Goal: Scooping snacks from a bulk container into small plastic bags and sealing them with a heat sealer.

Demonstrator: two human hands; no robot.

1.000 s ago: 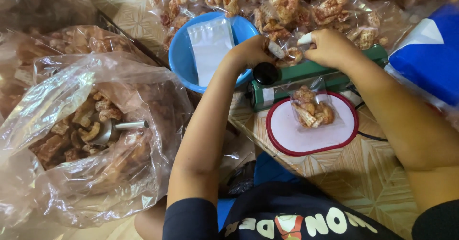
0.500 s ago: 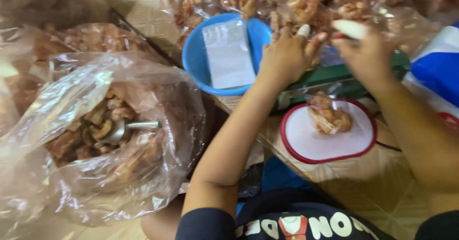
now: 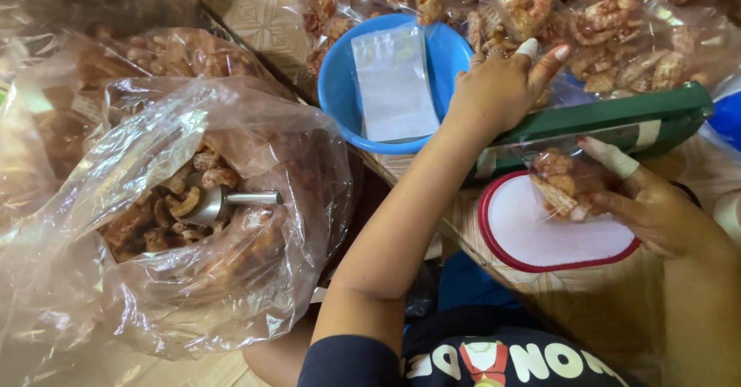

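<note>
My left hand (image 3: 498,90) lies over the left end of a green heat sealer's arm (image 3: 617,121) and presses on it, with two taped or pale fingertips raised. My right hand (image 3: 656,213) holds a small clear bag of fried snacks (image 3: 567,182) with its top tucked under the green arm; one finger is wrapped in white tape. The little bag hangs over a round white lid with a red rim (image 3: 540,236).
A blue bowl (image 3: 340,86) holds a stack of flat clear bags (image 3: 394,82). At left a big open plastic sack (image 3: 255,225) of fried snacks has a metal scoop (image 3: 220,202) in it. Several filled snack bags (image 3: 610,24) are piled behind the sealer.
Both hands have come down from the pile of filled bags. The left hand now sits on the sealer arm and the right hand has brought the small bag beneath it.
</note>
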